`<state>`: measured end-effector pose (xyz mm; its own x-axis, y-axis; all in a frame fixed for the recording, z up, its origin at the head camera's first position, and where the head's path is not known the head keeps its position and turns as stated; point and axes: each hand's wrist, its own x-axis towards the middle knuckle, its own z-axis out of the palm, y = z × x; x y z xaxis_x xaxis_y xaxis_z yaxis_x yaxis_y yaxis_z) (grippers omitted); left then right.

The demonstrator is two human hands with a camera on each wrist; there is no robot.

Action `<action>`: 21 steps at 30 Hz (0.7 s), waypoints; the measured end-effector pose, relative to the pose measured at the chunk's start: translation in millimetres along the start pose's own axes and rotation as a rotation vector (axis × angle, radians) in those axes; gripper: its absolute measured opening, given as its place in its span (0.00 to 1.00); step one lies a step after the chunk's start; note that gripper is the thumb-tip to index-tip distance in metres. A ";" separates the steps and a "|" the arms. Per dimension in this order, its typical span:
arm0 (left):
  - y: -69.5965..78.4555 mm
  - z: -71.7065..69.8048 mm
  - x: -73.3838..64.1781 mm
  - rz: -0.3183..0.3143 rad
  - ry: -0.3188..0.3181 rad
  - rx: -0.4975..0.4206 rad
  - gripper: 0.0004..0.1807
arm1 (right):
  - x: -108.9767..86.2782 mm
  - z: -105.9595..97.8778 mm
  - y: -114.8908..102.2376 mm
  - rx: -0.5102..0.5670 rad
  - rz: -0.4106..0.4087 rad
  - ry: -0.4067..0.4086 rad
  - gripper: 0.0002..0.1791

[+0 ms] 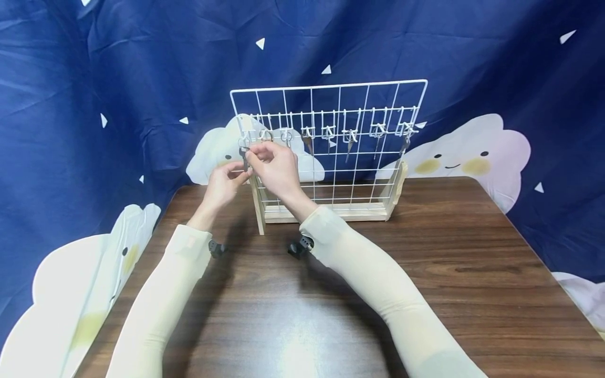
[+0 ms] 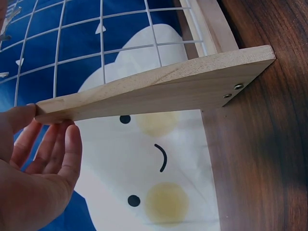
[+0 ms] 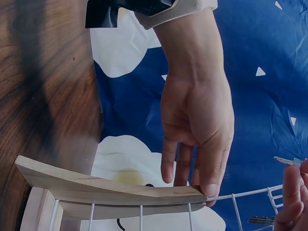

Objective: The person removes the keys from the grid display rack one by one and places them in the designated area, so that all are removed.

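- By the look of it, you are at the handling step on a single key (image 1: 244, 158), at the left end of the wire rack (image 1: 331, 86), with its ring up by the endmost hook.
- Your right hand (image 1: 279, 168) is narrow, thumb and fingertips appearing to pinch that key; whether the ring sits on the hook is too small to tell.
- Your left hand (image 1: 223, 184) grips the tip of the rack's left wooden support (image 2: 159, 91), thumb on one side and fingers on the other, likely steadying it.
- The next move seems to call for a light pinch and a small shift of the ring relative to the hook, with the rack braced; a sideways tug could rock it.
- More hooks (image 1: 378, 128) run along the rack to the right, several carrying keys (image 1: 308, 143).
- The rack stands toward the far edge of the brown wood-grain tabletop (image 1: 293, 294), which shines in front of it.
- Behind the rack hangs a navy curtain (image 1: 156, 63) with white triangles and smiling clouds (image 1: 468, 152).
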<state>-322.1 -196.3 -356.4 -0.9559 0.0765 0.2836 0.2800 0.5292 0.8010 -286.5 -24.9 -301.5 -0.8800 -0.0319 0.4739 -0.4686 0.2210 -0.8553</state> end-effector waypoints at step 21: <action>-0.4 -0.1 -1.2 -0.020 0.018 -0.018 0.17 | -20.9 -20.6 -4.5 0.085 0.014 -0.122 0.08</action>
<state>-321.1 -196.7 -357.0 -0.9598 0.0508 0.2762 0.2622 0.5148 0.8162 -264.3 -5.1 -303.2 -0.8871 -0.1485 0.4369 -0.4562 0.1387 -0.8790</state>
